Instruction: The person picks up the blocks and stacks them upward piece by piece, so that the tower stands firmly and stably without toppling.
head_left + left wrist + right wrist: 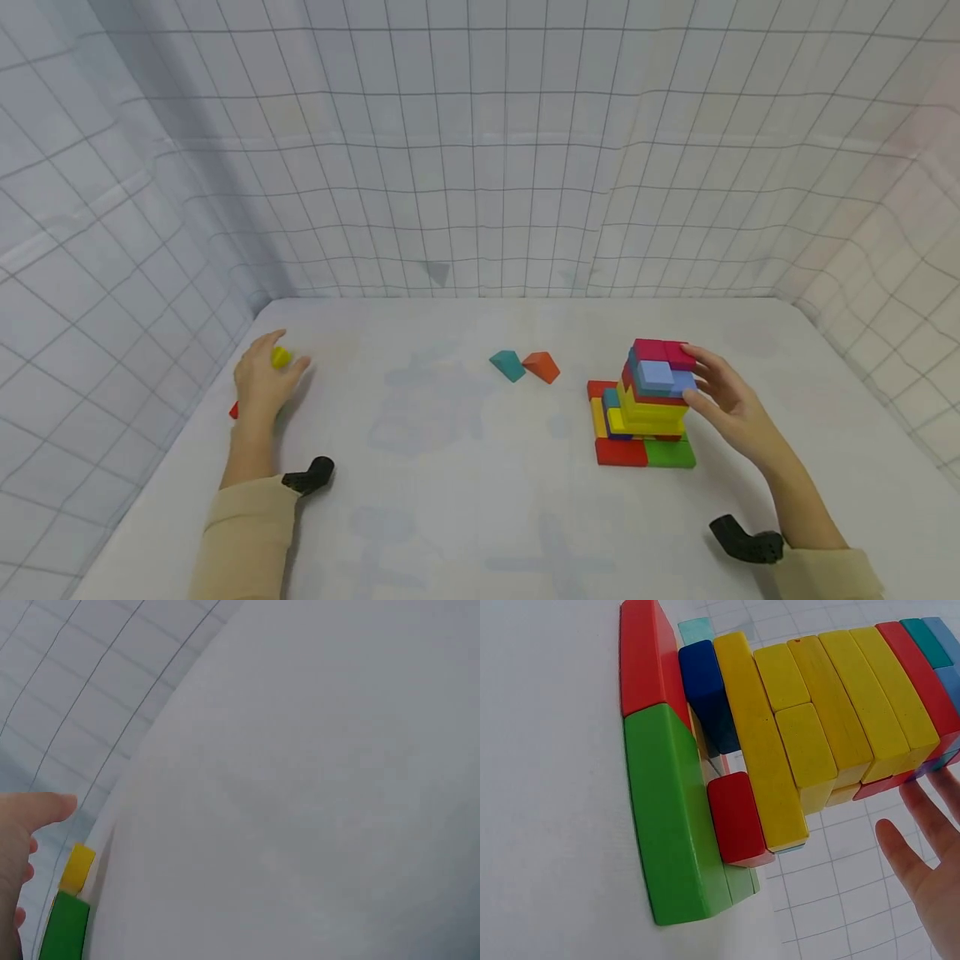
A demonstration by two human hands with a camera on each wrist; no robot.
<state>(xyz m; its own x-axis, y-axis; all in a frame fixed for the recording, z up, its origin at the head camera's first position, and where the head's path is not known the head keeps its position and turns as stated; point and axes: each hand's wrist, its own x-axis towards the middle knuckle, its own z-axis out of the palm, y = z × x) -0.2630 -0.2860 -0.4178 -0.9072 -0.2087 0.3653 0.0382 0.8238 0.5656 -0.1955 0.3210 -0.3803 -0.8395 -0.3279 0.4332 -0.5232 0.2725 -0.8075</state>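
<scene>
A tower of coloured wooden blocks (651, 412) stands on the right of the white table. It has a red and green base, yellow layers (832, 712), then red, blue and pink-red blocks on top. My right hand (731, 408) is at the tower's upper right side, its fingers fairly straight and spread, fingertips at the top blocks. At the far left my left hand (262, 379) reaches over a yellow block (281, 357), thumb and index finger apart. The left wrist view shows a yellow block (77, 868) and a green block (66, 926) near that hand, which partly hides them.
A teal block (508, 365) and an orange block (542, 366), both angular, lie mid-table. A bit of red block (234, 410) shows beside the left wrist. Grid-patterned cloth (480, 167) encloses the table's back and sides.
</scene>
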